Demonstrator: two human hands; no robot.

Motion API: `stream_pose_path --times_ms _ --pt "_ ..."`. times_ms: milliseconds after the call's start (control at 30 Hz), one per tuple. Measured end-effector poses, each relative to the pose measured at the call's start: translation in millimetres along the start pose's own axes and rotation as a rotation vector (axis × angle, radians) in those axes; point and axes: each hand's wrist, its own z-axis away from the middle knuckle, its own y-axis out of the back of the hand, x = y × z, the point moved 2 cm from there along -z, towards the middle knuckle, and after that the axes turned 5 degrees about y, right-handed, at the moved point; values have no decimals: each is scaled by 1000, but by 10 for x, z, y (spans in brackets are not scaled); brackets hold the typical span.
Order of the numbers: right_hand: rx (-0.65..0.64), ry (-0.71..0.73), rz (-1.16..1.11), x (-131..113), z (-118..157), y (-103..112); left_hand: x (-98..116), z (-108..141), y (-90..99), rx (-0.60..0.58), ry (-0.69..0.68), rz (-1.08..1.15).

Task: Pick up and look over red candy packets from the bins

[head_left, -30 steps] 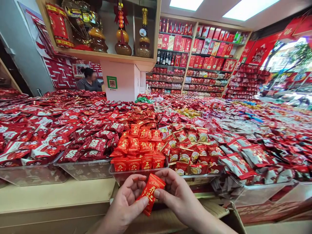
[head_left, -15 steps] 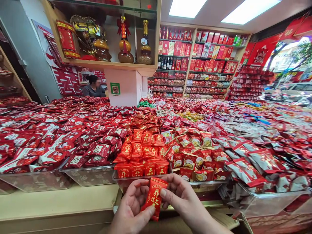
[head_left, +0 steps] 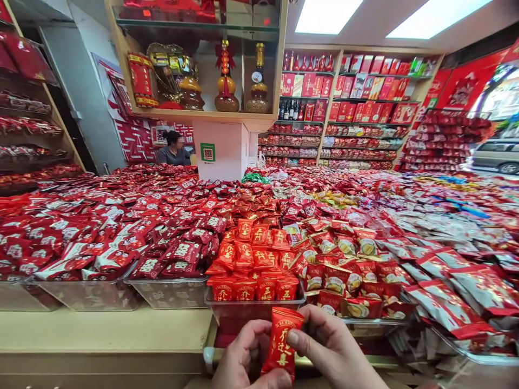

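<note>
Low in the centre, a red candy packet [head_left: 280, 346] with gold characters stands upright between both hands. My left hand [head_left: 247, 359] has its thumb across the packet's lower front, with fingers curled behind. My right hand [head_left: 328, 343] pinches the packet's right side, thumb on its front. Just beyond the hands is a clear bin [head_left: 255, 309] filled with matching red packets [head_left: 245, 254], several of them lined up along its front edge.
Durian packets [head_left: 336, 278] fill the bin to the right, with red and white packets [head_left: 450, 292] farther right. Dark red packets [head_left: 182, 254] lie left. A beige ledge [head_left: 101, 335] runs in front. A person [head_left: 174, 148] sits behind the counter under a display cabinet [head_left: 190, 112].
The view has turned left, so the shop and bins appear shifted right. Both hands, still holding the packet, sit slightly lower and farther right in the picture.
</note>
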Motion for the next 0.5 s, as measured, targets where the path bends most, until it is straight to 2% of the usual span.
stream_pose_path --times_ms 167,233,300,400,433,500 --pt "-83 35 133 101 33 -26 31 82 -51 135 -111 -71" --pt "-112 37 116 78 50 -48 125 116 -72 182 -128 -90" --pt "-83 24 94 23 60 -58 338 117 -23 266 -173 -94" --pt "-7 10 118 -60 54 -52 838 -42 255 445 -256 -206" --pt "-8 11 130 -77 49 -52 1022 -153 392 507 -301 -311" --pt "-37 20 154 -91 39 -54 1330 -464 668 529 -345 -654"
